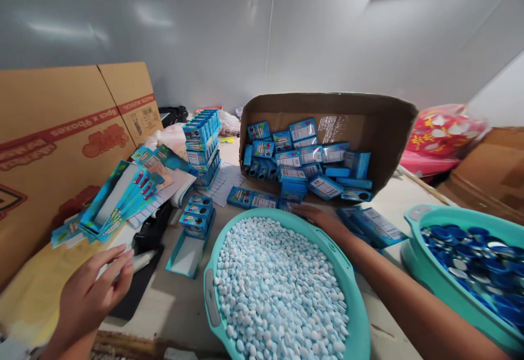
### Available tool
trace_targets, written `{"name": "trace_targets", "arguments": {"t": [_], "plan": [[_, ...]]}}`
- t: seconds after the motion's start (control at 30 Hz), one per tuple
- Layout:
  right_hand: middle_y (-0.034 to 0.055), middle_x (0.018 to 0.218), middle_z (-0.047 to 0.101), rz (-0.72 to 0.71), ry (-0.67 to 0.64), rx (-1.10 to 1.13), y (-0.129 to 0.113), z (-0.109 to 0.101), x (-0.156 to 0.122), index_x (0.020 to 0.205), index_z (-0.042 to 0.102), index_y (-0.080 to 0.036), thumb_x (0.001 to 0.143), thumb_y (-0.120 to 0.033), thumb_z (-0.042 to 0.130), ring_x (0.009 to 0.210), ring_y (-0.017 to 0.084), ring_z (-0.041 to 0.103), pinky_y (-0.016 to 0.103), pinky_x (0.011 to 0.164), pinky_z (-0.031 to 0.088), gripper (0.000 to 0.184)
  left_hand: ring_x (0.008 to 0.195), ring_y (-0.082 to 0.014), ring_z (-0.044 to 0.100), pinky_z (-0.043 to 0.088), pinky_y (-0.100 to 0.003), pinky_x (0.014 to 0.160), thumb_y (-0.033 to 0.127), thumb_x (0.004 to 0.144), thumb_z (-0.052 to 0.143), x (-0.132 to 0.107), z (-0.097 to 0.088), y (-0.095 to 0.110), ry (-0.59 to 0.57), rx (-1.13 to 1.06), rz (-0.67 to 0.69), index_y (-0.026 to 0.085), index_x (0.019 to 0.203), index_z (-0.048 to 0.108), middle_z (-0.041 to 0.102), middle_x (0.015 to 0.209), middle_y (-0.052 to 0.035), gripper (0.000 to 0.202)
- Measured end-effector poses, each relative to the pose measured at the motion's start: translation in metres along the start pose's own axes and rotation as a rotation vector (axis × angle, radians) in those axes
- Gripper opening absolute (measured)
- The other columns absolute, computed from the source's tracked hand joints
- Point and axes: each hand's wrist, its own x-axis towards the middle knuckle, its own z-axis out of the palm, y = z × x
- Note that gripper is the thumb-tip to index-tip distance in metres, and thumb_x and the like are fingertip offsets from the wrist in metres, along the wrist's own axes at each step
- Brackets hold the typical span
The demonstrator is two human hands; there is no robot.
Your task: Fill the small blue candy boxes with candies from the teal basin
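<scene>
A teal basin full of small white and pale-blue candies sits in front of me. My right hand reaches past its far rim and lies flat by small blue candy boxes that spill from a tipped cardboard box. My left hand hovers at the lower left with fingers loosely curled and apart, holding nothing I can see, beside a black tray and a white tube-like object.
A second teal basin with blue discs stands at right. A stack of blue boxes, flat unfolded blue cartons and an open display carton lie left of centre. Large cardboard cartons stand at left, a red bag at right.
</scene>
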Motion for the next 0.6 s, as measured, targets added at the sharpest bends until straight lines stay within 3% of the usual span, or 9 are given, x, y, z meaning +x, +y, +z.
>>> {"name": "trace_targets", "arguments": {"t": [0.13, 0.27, 0.43, 0.5, 0.6], "plan": [[0.0152, 0.137, 0.066, 0.077, 0.048, 0.020, 0.007, -0.017, 0.002, 0.134, 0.068, -0.013, 0.093, -0.034, 0.050, 0.129, 0.034, 0.061, 0.049, 0.114, 0.046, 0.049, 0.079, -0.0190, 0.072, 0.057, -0.031, 0.078, 0.009, 0.094, 0.069, 0.000, 0.005, 0.007, 0.004, -0.017, -0.049, 0.018, 0.103, 0.064, 0.072, 0.098, -0.0068, 0.014], [0.0160, 0.135, 0.067, 0.129, 0.048, -0.013, 0.008, -0.034, 0.005, 0.138, 0.063, -0.011, 0.091, -0.022, 0.051, 0.123, 0.031, 0.066, 0.043, 0.104, 0.055, 0.050, 0.081, -0.0205, 0.072, 0.055, -0.031, 0.079, 0.007, 0.095, 0.066, -0.011, 0.013, 0.011, -0.014, -0.071, -0.074, 0.015, 0.106, 0.064, 0.071, 0.099, -0.0096, 0.014], [0.0134, 0.135, 0.067, 0.137, 0.030, -0.153, -0.011, -0.038, 0.017, 0.128, 0.069, -0.015, 0.091, -0.009, 0.053, 0.124, 0.028, 0.064, 0.045, 0.112, 0.047, 0.042, 0.083, -0.0210, 0.071, 0.055, -0.032, 0.081, 0.006, 0.095, 0.066, -0.028, 0.026, 0.012, -0.013, -0.131, -0.143, 0.015, 0.107, 0.064, 0.070, 0.099, -0.0098, 0.015], [0.0112, 0.129, 0.070, 0.140, 0.005, -0.206, -0.021, -0.039, 0.026, 0.120, 0.071, -0.016, 0.092, -0.008, 0.060, 0.122, 0.025, 0.064, 0.046, 0.112, 0.046, 0.032, 0.084, -0.0201, 0.070, 0.055, -0.031, 0.081, 0.006, 0.095, 0.066, -0.032, 0.031, 0.014, -0.012, -0.157, -0.166, 0.016, 0.107, 0.063, 0.070, 0.098, -0.0088, 0.015], [0.0051, 0.104, 0.075, 0.179, -0.002, -0.277, -0.037, -0.047, 0.043, 0.097, 0.073, -0.014, 0.094, -0.018, 0.069, 0.101, 0.020, 0.070, 0.043, 0.100, 0.054, 0.006, 0.088, -0.0194, 0.070, 0.055, -0.031, 0.083, 0.009, 0.098, 0.062, -0.035, 0.039, 0.020, -0.011, -0.224, -0.251, 0.017, 0.107, 0.063, 0.070, 0.099, -0.0079, 0.011]]}}
